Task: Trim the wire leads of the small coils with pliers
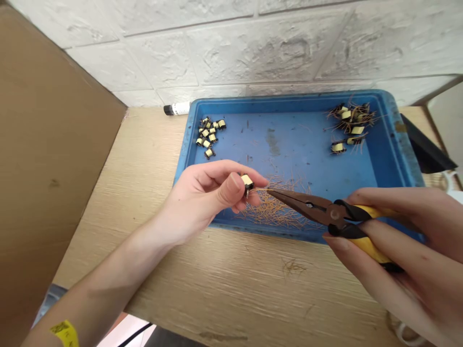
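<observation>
My left hand (210,193) pinches a small yellow-and-black coil component (247,181) between thumb and fingers, over the near edge of a blue tray (289,144). My right hand (405,241) grips needle-nose pliers (325,212) with yellow-and-black handles. The plier tips point left and meet a thin copper wire coming out of the component. Below them, inside the tray, lies a heap of cut copper wire bits (278,209).
In the tray's far left corner lies a pile of trimmed coils (210,135); at the far right, coils with long wires (349,127). A cardboard panel (47,144) stands at the left. A marker (177,109) lies by the brick wall. The tray rests on a wooden table (224,279).
</observation>
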The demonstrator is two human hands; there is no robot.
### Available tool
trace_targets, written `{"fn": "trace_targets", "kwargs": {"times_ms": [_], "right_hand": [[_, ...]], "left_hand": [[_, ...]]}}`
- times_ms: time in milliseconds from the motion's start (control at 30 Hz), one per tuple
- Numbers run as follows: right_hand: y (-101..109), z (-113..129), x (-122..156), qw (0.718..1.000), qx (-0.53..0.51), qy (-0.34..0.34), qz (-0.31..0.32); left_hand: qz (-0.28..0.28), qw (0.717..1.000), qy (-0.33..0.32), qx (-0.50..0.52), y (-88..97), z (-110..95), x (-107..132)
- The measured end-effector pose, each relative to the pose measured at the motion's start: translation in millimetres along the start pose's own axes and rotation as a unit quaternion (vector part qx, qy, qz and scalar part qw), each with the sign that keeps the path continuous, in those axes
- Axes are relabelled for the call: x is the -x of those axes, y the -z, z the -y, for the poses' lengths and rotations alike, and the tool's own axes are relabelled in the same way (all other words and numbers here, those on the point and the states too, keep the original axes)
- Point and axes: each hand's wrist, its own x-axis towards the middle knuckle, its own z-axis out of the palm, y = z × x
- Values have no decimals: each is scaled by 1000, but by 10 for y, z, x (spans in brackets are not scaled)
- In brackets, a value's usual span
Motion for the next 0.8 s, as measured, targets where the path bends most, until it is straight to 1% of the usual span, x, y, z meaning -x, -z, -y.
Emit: {"fn": "trace_targets", "kwargs": {"times_ms": [167, 333, 467, 533, 600, 700, 767, 800], "right_hand": [[-27, 3, -25, 1000, 12, 13, -7], [-26, 0, -52, 1000, 6, 20, 16], [19, 20, -64, 999, -4, 35, 17], [36, 13, -63, 999, -7, 48, 23], [40, -25, -53, 998, -7, 58, 26], [29, -122, -29, 998, 8, 57, -3], [24, -175, -17, 999, 12, 39, -8], [23, -187, -14, 999, 10, 31, -10]], "left_hand": [[30, 999, -19, 19, 8, 12, -28], [78, 996, -17, 36, 40, -2, -12], [102, 995, -16, 0, 48, -45, 1], [109, 994, -26, -17, 36, -71, -6], [98, 994, -48, 6, 24, -95, -25], [34, 993, -84, 72, 29, -117, -63], [3, 995, -73, 71, 48, -114, -74], [1, 997, -60, 56, 58, -106, -71]]}}
